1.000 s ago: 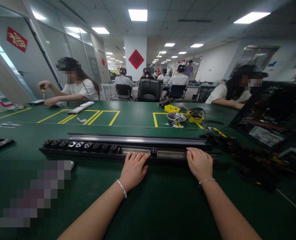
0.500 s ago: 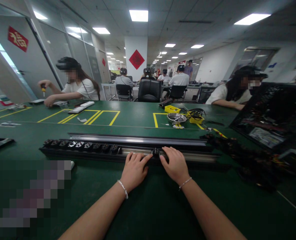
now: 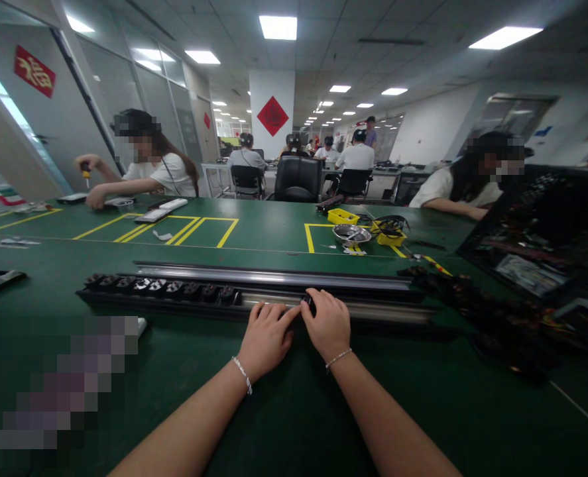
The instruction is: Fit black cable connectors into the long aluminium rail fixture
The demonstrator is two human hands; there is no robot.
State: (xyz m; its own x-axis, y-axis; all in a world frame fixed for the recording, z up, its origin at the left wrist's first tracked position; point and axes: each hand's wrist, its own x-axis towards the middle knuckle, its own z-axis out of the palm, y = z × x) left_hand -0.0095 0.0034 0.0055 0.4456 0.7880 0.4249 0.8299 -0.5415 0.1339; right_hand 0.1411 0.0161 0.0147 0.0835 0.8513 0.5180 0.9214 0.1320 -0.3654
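A long black rail (image 3: pixel 393 311) with a shiny metal channel lies across the green table. Black socket modules (image 3: pixel 174 288) fill its left part in a row. Near the rail's middle sits a single small black module (image 3: pixel 307 304), mostly covered by fingers. My right hand (image 3: pixel 327 321) has its thumb and fingers closed round that module. My left hand (image 3: pixel 268 336) rests on the rail's near edge, fingers spread, its index fingertip at the module's left side. Behind lies a second long rail (image 3: pixel 274 275), parallel to the first.
A dark pile of black parts (image 3: pixel 502 318) lies at the right, beside a large black panel (image 3: pixel 547 232). Farther back stand a metal bowl (image 3: pixel 352 234) and yellow trays (image 3: pixel 343 216). Two people sit at the table's far side, left and right.
My right hand has moved left and closed on the small black module, which it now mostly covers. My left hand has stayed nearly in place.
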